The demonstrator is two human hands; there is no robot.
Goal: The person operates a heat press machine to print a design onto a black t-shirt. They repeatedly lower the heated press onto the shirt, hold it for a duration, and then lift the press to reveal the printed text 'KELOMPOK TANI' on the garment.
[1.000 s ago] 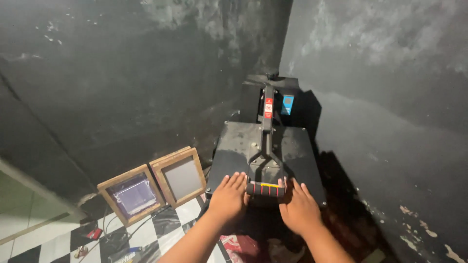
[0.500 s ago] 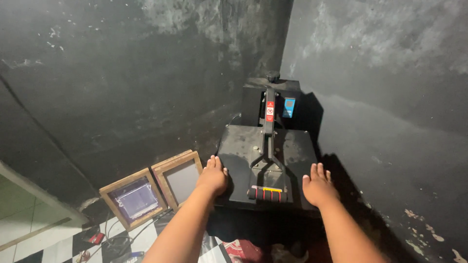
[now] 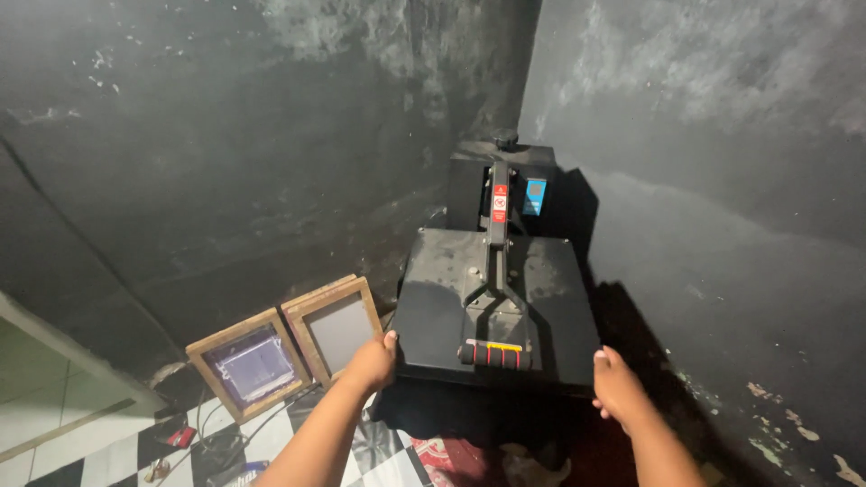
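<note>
A heat press (image 3: 494,302) is seen at the centre of the frame, set into the corner of two rough, dark, mottled walls (image 3: 225,135). Its upper platen is a flat, square slab of matt black metal, scuffed and dusty, lowered level over the base. A black lever arm runs down its middle from the control box (image 3: 502,180) at the back, which carries a red label and a small blue panel. The lever ends in a cylindrical handle (image 3: 495,353) near the front edge, padded in black foam with red bands and a yellow strip.

The left hand (image 3: 371,362) is laid against the front left corner of the platen, fingers curled over the edge, forearm stretched up from the lower middle of the frame. The right hand (image 3: 617,390) is held just at the front right corner, fingers loosely bent and partly spread, nothing enclosed; whether it touches the metal cannot be told.

Two rectangular wooden screen frames (image 3: 289,338) with grey mesh are leaned against the wall at lower left, above a black-and-white chequered floor (image 3: 117,455).
</note>
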